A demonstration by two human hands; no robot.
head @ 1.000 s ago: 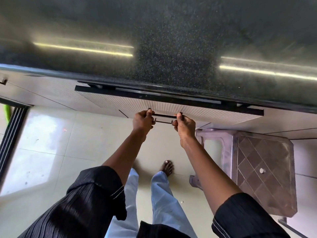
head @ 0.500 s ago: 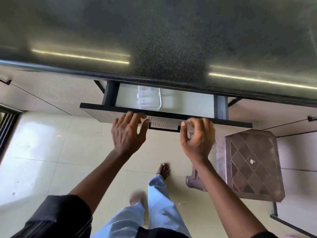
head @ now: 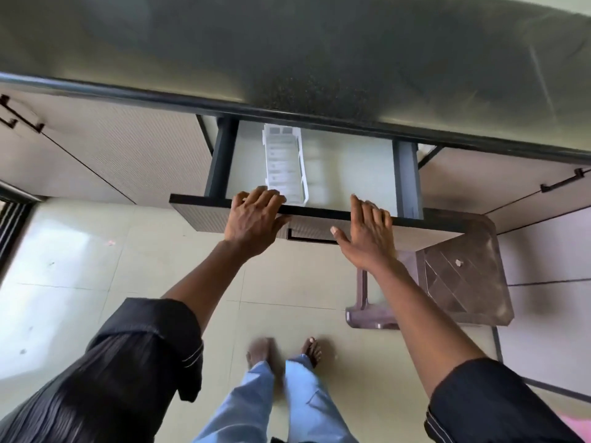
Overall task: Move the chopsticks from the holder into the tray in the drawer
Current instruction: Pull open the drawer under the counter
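While the drawer (head: 351,167) is standing open, both flat hands, left (head: 252,219) and right (head: 367,231), are spreading empty over its dark front edge; a white slotted tray (head: 284,164) is lying inside.

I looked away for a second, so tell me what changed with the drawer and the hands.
The drawer slid out toward the person, from nearly shut to wide open, showing the white tray inside. Both hands let go of the handle; the left hand and right hand now lie open over the front edge. The stool stayed put.
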